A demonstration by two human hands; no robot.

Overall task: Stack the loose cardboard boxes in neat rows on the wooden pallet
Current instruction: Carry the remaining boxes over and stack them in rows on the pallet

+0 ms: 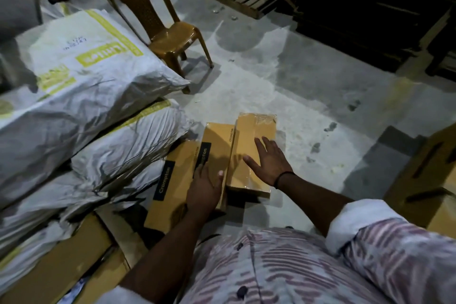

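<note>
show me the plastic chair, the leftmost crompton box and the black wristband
plastic chair (pixel 172 34): head view, on the seat
leftmost crompton box (pixel 164 180): head view, on its black label strip
black wristband (pixel 282 177): head view, on the band at the wrist

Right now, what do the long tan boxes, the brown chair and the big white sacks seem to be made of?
Long tan boxes: cardboard, matt with printed labels; the rightmost glints, perhaps film-wrapped. Brown chair: moulded plastic, glossy highlights, perforated back. Big white sacks: likely woven plastic, crinkled with a dull sheen.
</note>
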